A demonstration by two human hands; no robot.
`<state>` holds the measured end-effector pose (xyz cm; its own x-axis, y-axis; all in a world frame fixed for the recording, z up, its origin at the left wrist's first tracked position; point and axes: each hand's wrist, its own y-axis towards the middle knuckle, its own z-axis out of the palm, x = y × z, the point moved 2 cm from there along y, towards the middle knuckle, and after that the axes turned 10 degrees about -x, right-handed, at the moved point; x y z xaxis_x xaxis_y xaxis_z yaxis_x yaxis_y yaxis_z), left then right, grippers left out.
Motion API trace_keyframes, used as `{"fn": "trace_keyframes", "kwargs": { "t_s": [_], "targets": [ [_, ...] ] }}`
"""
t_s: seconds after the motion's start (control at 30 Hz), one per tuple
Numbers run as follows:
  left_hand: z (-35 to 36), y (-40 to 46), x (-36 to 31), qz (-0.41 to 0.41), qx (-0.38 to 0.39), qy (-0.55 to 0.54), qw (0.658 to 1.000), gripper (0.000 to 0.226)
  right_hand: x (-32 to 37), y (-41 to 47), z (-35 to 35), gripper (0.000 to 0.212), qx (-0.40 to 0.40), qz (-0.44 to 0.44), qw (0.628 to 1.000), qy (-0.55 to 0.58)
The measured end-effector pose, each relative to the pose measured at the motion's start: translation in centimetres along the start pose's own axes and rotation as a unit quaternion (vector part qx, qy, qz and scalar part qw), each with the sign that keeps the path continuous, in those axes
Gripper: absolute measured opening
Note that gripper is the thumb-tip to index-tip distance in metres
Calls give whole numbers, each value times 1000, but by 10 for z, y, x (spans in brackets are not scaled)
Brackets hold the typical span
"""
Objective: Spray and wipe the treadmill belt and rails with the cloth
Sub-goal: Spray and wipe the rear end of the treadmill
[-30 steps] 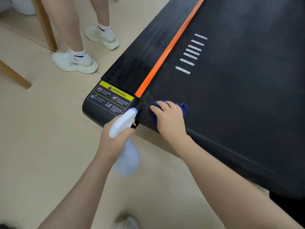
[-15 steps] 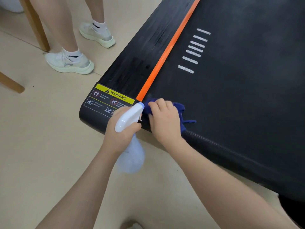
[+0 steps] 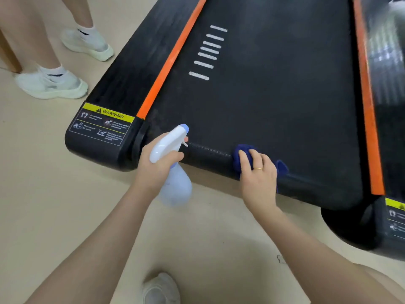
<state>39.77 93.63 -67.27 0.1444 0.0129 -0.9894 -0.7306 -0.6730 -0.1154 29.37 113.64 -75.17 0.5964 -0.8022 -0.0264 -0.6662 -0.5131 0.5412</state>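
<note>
Far left I see a bystander's legs in white sneakers [image 3: 51, 85] on the beige floor [image 3: 43, 194], just beside the treadmill's left rail [image 3: 131, 69]. Rail is black, with a yellow warning sticker [image 3: 103, 123] on its near end cap. An orange strip [image 3: 168, 60] runs between the rail and the belt [image 3: 274, 84]. White dashes [image 3: 207, 52] are printed on the belt, left of centre.

My left hand [image 3: 156, 165] has its grip closed round the neck of a white spray bottle [image 3: 173, 170], one finger at the trigger, nozzle tilted toward the belt's near left corner. Bottle body hangs below the hand, over the floor, just off the belt's near edge.

My right hand [image 3: 257, 174] presses a blue cloth [image 3: 241, 156] on the rounded near edge of the belt, about mid-width. Fingers curl over the cloth, ring on one finger, cloth poking out both sides.

Second orange strip [image 3: 368, 106] at right, then the right rail [image 3: 390, 132], blurred up top. My shoe [image 3: 161, 288] at bottom centre.
</note>
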Motion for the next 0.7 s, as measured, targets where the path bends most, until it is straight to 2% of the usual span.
{"fn": "trace_keyframes", "kwargs": {
  "t_s": [0.1,0.2,0.27,0.37,0.43,0.53,0.6,0.7],
  "targets": [
    [22,-12,0,11,-1,-10,1000,41,32,8,4,65,10,-23,998,62],
    [41,-22,-2,7,44,14,999,38,-10,1,-8,65,58,-40,992,103],
    [52,-28,-5,-7,60,35,998,36,-62,-24,-24,61,62,-1,997,45],
    [75,-39,-9,-29,81,63,994,35,-127,-49,-45,57,96,105,990,-23],
    [98,-48,-14,-43,118,77,989,35,-141,-33,-58,50,139,179,973,36],
    [145,-71,-31,-21,203,70,976,34,-153,-5,-80,51,200,161,937,238],
    [181,-85,-49,-6,263,45,964,43,-173,2,-105,51,143,215,918,302],
    [237,-93,-72,-28,299,33,953,51,-222,-7,-138,44,50,373,873,310]
  ]
}}
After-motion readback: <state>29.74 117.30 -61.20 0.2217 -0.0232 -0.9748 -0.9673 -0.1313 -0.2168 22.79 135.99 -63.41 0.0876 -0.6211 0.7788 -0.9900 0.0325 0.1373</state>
